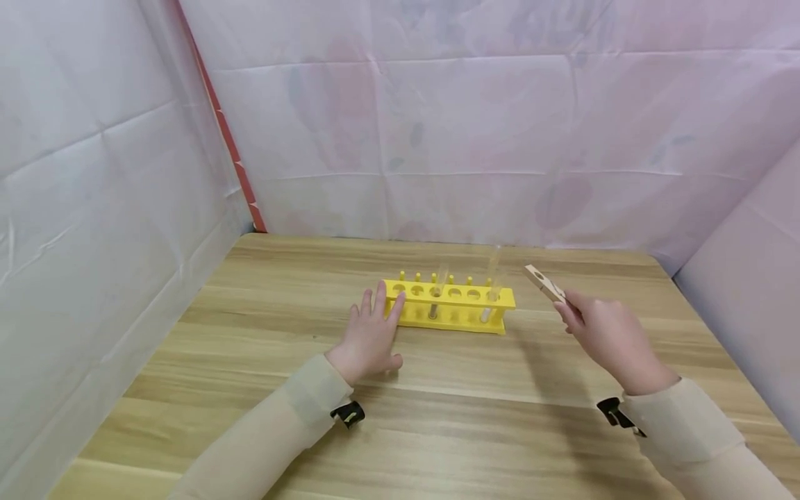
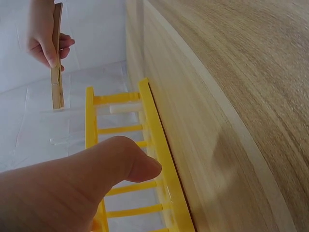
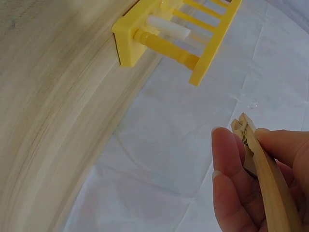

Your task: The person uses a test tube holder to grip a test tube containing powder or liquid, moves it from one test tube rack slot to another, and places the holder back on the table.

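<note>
A yellow test tube rack (image 1: 450,297) stands on the table. My left hand (image 1: 370,337) rests on its left end, fingers over the top bar and thumb spread toward me. One glass test tube with dark contents (image 1: 434,310) stands near the rack's middle. Another, with white contents (image 1: 485,314), stands in the hole at the right end; the white part (image 3: 169,27) shows in the right wrist view too. Right of the rack, raised off the table, my right hand (image 1: 609,340) pinches a wooden test tube clamp (image 1: 545,283) between thumb and fingers. The clamp's tip points toward the rack, apart from the tubes.
The wood-grain table (image 1: 437,430) reaches back to a pale cloth wall (image 1: 475,139). Cloth also hangs at the left and right sides. A row of yellow drying pegs (image 1: 451,279) rises along the rack's back edge. Each sleeve cuff has a black strap.
</note>
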Demonstrator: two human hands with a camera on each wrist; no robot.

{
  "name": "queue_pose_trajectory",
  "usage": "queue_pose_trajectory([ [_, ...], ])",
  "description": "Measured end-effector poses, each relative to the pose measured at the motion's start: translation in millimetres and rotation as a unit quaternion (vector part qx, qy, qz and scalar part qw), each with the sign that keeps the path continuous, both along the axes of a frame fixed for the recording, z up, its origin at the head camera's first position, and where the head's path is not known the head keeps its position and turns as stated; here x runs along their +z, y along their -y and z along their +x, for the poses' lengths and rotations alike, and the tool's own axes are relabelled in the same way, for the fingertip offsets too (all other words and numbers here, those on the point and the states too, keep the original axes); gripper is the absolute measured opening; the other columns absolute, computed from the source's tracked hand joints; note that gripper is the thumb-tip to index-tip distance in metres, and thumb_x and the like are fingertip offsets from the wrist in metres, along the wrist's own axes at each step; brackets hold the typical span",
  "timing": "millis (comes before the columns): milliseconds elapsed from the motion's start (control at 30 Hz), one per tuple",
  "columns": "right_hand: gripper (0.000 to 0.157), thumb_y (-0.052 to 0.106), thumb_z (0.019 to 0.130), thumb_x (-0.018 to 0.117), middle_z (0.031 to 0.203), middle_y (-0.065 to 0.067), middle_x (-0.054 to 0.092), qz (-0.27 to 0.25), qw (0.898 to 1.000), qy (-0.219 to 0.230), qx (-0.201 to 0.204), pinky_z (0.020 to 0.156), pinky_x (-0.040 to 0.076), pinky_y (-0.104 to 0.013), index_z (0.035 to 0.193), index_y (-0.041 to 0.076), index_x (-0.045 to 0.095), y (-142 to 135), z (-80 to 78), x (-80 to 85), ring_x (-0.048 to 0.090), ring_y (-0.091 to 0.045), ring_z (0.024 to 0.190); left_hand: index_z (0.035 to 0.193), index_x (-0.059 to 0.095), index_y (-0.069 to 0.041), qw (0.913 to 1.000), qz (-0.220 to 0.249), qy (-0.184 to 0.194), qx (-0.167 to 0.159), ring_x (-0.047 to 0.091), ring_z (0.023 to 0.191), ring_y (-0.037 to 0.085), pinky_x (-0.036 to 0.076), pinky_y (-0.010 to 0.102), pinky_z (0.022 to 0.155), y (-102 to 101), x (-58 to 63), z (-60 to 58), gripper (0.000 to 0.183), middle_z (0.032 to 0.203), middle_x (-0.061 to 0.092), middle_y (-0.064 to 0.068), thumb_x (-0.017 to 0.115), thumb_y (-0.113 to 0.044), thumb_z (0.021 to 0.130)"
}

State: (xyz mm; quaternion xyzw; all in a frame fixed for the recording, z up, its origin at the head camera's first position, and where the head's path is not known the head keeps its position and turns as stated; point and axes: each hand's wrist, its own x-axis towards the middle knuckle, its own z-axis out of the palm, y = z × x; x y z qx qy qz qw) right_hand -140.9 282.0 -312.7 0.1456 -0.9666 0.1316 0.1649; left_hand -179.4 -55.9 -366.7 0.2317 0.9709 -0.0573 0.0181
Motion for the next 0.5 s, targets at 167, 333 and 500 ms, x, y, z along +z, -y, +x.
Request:
queue_pose_trajectory([
  [167, 0.023, 0.010, 0.092, 0.057, 0.060, 0.006, 0.055, 0.004, 1.000, 0.003, -0.001, 0.042, 0.033, -0.029, 0.071, 0.012, 0.047, -1.4, 0.4, -3.3, 0.053, -0.011, 0.049, 0.151, 0.009, -0.011, 1.0000, -0.006, 0.001, -0.002, 0.023, 0.131, 0.049, 0.034, 0.056, 0.098, -0.2, 1.4, 0.2, 0.106, 0.150, 0.004, 0.029, 0.065, -0.056, 0.073],
  [333, 0.021, 0.011, 0.093, 0.056, 0.060, 0.005, 0.055, -0.003, 1.000, 0.013, -0.007, 0.041, 0.032, -0.029, 0.073, 0.011, 0.048, -2.1, -0.8, -5.9, 0.051, -0.010, 0.048, 0.151, 0.008, -0.012, 1.0000, -0.006, 0.003, -0.001, 0.022, 0.131, 0.049, 0.034, 0.056, 0.098, 0.1, 2.5, 0.1, 0.106, 0.150, 0.003, 0.029, 0.065, -0.057, 0.074],
  [500, 0.019, 0.012, 0.093, 0.055, 0.060, 0.005, 0.053, -0.005, 1.000, 0.029, -0.010, 0.040, 0.029, -0.028, 0.075, 0.010, 0.050, -4.3, -1.6, -10.4, 0.044, -0.009, 0.046, 0.151, 0.008, -0.012, 1.0000, -0.007, 0.005, -0.002, 0.022, 0.131, 0.049, 0.033, 0.057, 0.098, 0.3, 3.0, 0.3, 0.106, 0.150, 0.003, 0.029, 0.064, -0.058, 0.074],
])
